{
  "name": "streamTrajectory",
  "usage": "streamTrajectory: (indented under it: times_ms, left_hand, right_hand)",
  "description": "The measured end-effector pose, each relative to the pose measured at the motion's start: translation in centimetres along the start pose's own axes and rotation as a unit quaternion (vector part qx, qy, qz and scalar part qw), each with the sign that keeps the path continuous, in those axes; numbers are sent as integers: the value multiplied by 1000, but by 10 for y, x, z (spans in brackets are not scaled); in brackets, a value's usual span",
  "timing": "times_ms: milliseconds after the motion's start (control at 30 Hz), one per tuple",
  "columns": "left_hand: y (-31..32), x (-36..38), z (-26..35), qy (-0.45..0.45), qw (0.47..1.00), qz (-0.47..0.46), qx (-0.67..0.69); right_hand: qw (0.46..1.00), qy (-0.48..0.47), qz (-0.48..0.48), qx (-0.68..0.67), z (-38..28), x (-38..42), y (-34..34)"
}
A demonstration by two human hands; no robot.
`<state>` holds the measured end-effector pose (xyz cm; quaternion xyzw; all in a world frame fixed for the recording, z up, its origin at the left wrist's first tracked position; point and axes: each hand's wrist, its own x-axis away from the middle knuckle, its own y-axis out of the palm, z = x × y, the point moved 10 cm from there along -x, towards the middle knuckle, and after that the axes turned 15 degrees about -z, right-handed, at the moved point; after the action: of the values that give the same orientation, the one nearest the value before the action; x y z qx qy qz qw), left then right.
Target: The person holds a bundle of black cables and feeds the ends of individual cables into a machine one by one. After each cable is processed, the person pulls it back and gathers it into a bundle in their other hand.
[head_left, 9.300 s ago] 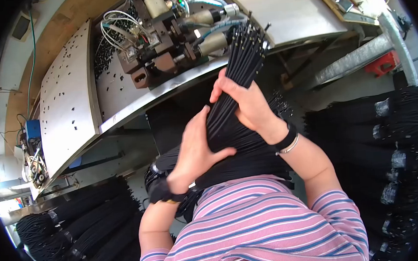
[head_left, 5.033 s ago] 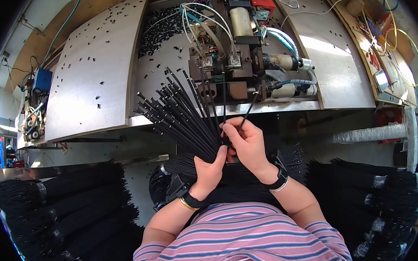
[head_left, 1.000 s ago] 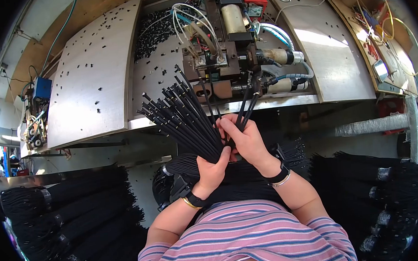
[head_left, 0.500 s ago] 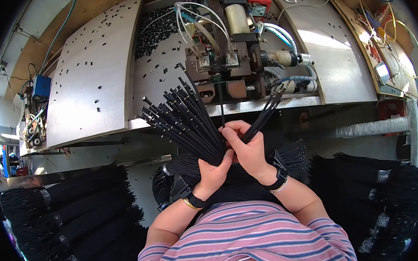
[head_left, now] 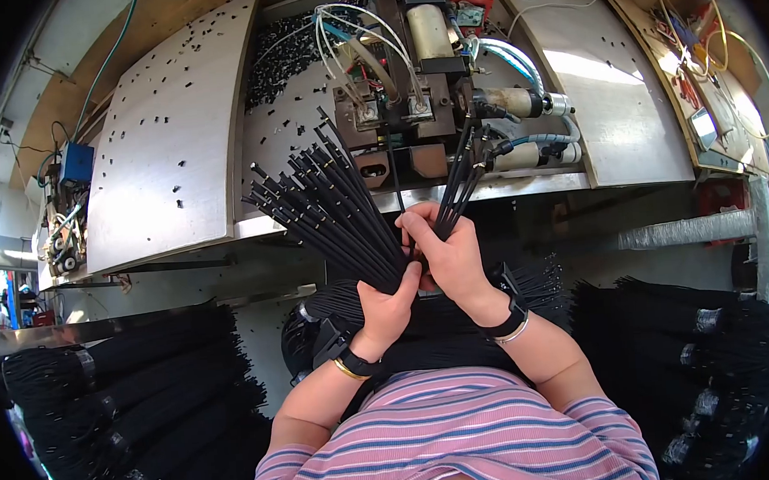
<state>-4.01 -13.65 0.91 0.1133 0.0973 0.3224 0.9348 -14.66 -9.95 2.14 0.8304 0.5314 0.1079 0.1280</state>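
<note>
My left hand (head_left: pixel 387 309) is closed around a thick bundle of black cables (head_left: pixel 333 212), their light-coloured tips fanned up to the left. Just right of it, my right hand (head_left: pixel 450 258) pinches a single black cable (head_left: pixel 396 172) between thumb and fingertips. That cable runs up to the front of the bench machine (head_left: pixel 424 103); its far end is hard to make out. A smaller bunch of black cables (head_left: pixel 459 186) also sits in my right hand, tilted up and to the right. Parts of the fingers on both hands are hidden.
Large bundles of black cables hang at the left (head_left: pixel 138 409) and right (head_left: pixel 671 380), with another cable bundle (head_left: pixel 344 305) in front of my body. Small black bits (head_left: pixel 292 64) litter the bench (head_left: pixel 169 157). A wrapped bar (head_left: pixel 696 230) juts in from the right.
The smaller bunch in my right hand has swung more upright, its tips rising to the left toward the machine. Both hands have shifted slightly up and left.
</note>
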Motion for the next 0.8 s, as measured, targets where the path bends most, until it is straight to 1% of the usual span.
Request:
streamTrajectory:
  times_ms: [67,100,200,233,300,333,433,500,567,733,800]
  left_hand:
    - [0,-2,4,15,1000,-3,-7]
    - [1,-2,3,8,1000,-5,-9]
    - [-1,-2,1,-4,1000,-9,-14]
    - [0,-3,-4,-14,1000,-24,5]
    - [3,-3,-13,-35,997,-53,44]
    - [2,-2,-14,-35,997,-54,44]
    - [4,2,-18,-37,995,-73,50]
    - [6,7,-19,-37,996,-62,58]
    - [7,12,-21,-40,995,-45,76]
    - [7,15,-25,-37,996,-51,63]
    - [7,17,-27,-35,996,-57,65]
  right_hand:
    - [1000,1,2,-5,1,-1,0]
    - [1000,1,3,-5,1,-2,-1]
    - [999,18,-38,-7,0,-6,3]
    - [999,17,-39,-6,-5,-7,2]
    - [992,105,-72,2,-2,-5,7]
    - [985,149,-89,7,2,-3,10]
    - [990,119,-72,27,6,1,7]
    - [992,106,-63,35,8,7,5]
    - [996,81,-35,21,7,16,1]
    - [999,35,16,25,2,18,-5]
    - [999,33,7,24,4,15,-5]
